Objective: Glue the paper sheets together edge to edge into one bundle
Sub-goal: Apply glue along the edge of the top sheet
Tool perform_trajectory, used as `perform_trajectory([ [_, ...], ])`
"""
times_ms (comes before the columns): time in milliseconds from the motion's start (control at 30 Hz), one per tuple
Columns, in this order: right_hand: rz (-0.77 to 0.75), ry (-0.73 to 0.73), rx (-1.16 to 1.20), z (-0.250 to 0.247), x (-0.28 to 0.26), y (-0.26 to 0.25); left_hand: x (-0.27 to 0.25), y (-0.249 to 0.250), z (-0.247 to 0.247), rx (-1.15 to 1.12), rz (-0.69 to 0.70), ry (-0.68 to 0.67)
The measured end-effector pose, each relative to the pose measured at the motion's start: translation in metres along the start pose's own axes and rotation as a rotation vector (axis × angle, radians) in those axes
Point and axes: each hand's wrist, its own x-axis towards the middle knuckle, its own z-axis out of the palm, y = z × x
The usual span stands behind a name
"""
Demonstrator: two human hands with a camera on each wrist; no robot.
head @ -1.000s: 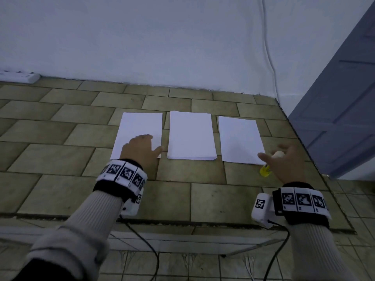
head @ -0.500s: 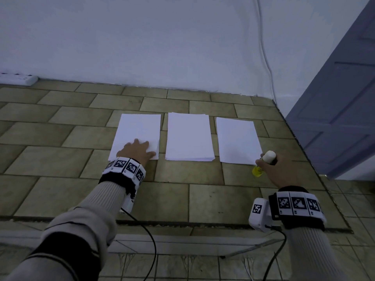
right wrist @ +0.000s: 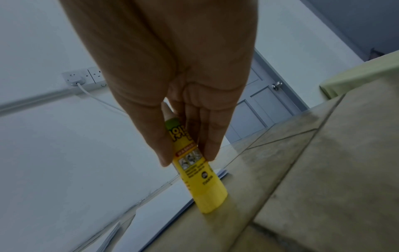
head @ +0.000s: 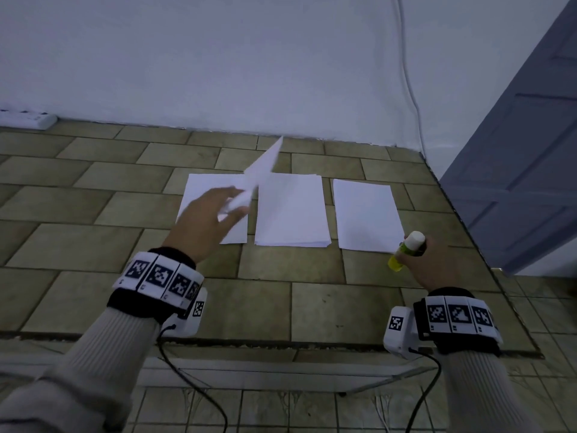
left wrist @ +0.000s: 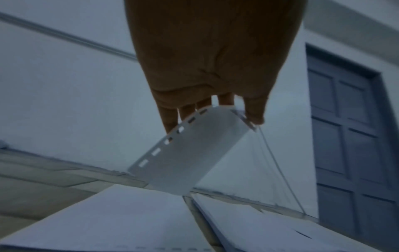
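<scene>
Three white lots of paper lie side by side on the tiled surface: a left sheet [head: 206,195], a thicker middle stack [head: 292,210] and a right sheet [head: 365,214]. My left hand [head: 235,204] pinches one lifted sheet [head: 263,164] above the left lot, its far corner pointing up and right. In the left wrist view this lifted sheet [left wrist: 187,150] curls, with a row of punched slots along one edge. My right hand [head: 421,250] grips a yellow glue stick [head: 402,254] with a white cap, tilted, beside the right sheet's near corner. The glue stick's base [right wrist: 207,201] is at the tiles.
A white power strip [head: 28,120] lies at the back left against the wall. A white cable [head: 409,89] runs down the wall at the back right. A blue-grey door [head: 515,151] stands to the right. The surface's front edge [head: 281,342] is just before my wrists.
My left hand, earlier resting flat on the left sheet, has picked one sheet up and raised it. My right hand closed on the glue stick and has tilted it up.
</scene>
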Motion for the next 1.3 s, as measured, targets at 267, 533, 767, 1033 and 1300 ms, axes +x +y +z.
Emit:
perform_trajectory([
  [267,-0.027,-0.012,0.033,-0.001,-0.003,-0.003,-0.048,0.003,0.029,0.142,0.309,-0.535],
  [533,-0.094,-0.071,0.102,0.0,-0.014,-0.016,-0.067,-0.015,0.045,0.465,0.28,-0.86],
  [767,-0.243,-0.156,0.184,0.009,-0.027,-0.036,-0.07,-0.006,0.039,0.326,0.087,-0.64],
  [1033,-0.311,-0.26,0.261,0.037,-0.043,-0.056,-0.088,-0.016,0.064,0.621,0.044,-0.35],
  [1300,-0.272,-0.233,0.307,0.067,-0.053,-0.076,-0.093,-0.034,0.062,0.518,0.155,-0.386],
])
